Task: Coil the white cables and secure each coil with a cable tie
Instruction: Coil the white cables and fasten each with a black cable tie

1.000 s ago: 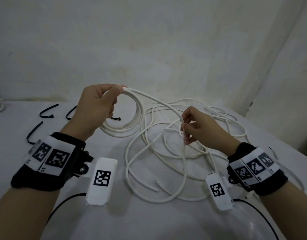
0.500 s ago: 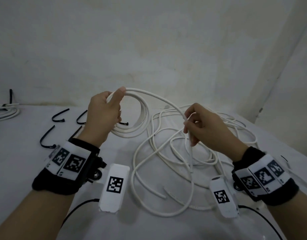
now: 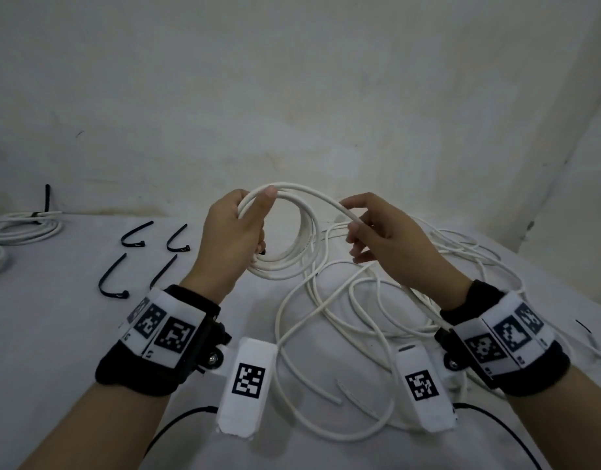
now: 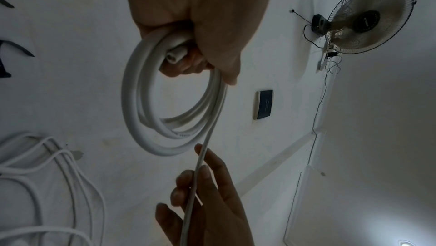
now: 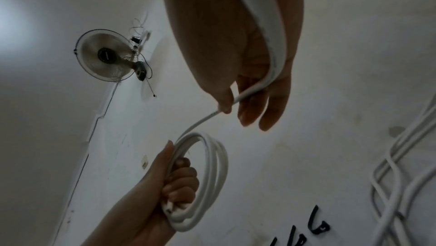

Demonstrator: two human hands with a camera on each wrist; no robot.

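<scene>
White cable (image 3: pixel 292 239) coil gripped by left hand (image 3: pixel 231 239), right hand (image 3: pixel 390 239) pinching strand

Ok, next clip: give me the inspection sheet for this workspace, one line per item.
Surface: white table, dim light.
Job's things: part-wound coil held up; loose white cable tangled on the table; four black cable ties lying left; tied coil at far left.
Clutter: nothing seen.
Grippers: left hand grips the coil, thumb on top; right hand pinches the strand feeding the coil.
Cables: black leads run from the wrist cameras.
Surroundings: white wall; wall fan and a dark wall panel in the wrist views.
</scene>
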